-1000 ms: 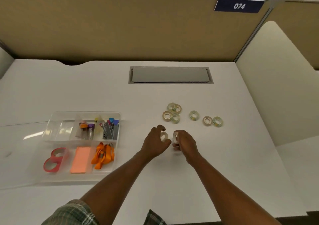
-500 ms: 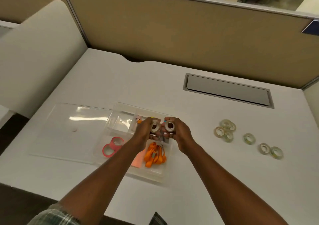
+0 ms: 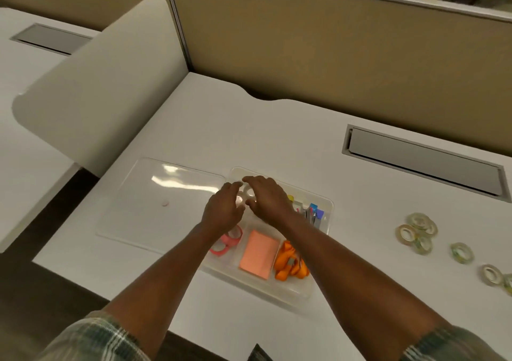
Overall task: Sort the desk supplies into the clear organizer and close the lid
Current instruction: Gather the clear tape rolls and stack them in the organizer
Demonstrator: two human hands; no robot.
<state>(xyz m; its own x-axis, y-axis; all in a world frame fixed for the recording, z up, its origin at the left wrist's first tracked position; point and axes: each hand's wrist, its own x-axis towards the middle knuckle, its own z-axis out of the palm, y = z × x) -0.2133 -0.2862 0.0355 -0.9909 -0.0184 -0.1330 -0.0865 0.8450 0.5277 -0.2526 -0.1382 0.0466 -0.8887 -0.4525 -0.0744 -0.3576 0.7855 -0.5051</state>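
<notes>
Head view, the only one on hand. The left hand (image 3: 224,208) curls its fingers round the first tape roll (image 3: 239,199). The right hand (image 3: 268,200) pinches the second tape roll (image 3: 251,193) under bent fingers, with the index finger stretched forward. The two rolls sit close together between the hands; whether they touch I cannot tell. Both grips are over the far-left compartment of the clear organizer (image 3: 329,205). Just under the left wrist, pink tape rolls (image 3: 231,237) lie in the near-left compartment. Nearer the person than the right hand lies an orange note pad (image 3: 259,254), and to its right an orange bundle (image 3: 291,263). Right of the right hand, coloured small items (image 3: 314,213) fill the far-right compartment. Left of the grips the lid (image 3: 166,203) lies flat on the desk (image 3: 249,128), against the organizer. Well to the right, loose tape rolls (image 3: 415,233) lie on the desk.
</notes>
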